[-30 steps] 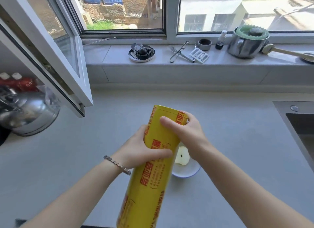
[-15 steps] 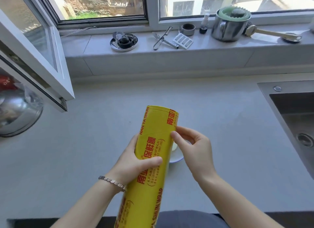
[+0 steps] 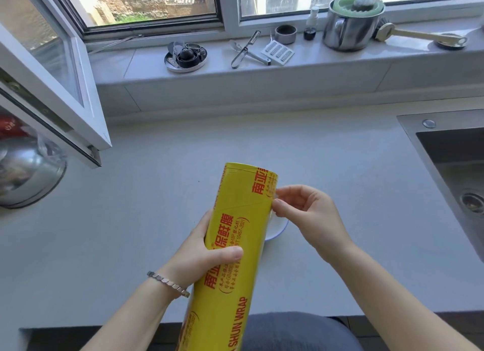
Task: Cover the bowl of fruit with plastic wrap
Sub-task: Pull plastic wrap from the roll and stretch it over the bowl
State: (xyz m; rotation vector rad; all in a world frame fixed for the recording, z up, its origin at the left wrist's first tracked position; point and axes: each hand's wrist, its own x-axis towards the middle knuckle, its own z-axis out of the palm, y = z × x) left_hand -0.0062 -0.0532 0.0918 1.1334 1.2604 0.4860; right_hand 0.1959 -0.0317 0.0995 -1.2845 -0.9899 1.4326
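A long yellow roll of plastic wrap (image 3: 235, 235) with red lettering stands tilted over the grey counter. My left hand (image 3: 207, 253) grips its middle from the left side. My right hand (image 3: 306, 214) is at the roll's right edge near the top, thumb and fingertips pinched at the wrap's surface. Only a sliver of the white bowl (image 3: 277, 230) shows behind the roll, between it and my right hand; the fruit inside is hidden.
A steel sink (image 3: 450, 167) is set into the counter at the right. An open window sash (image 3: 60, 94) juts over the counter at the left, above a shiny metal kettle (image 3: 26, 178). The windowsill holds a steel pot (image 3: 351, 28), a peeler (image 3: 243, 49) and small items.
My right hand slid off the top of the roll to its right edge and now pinches there. The view tipped downward, and the roll now hides the fruit.
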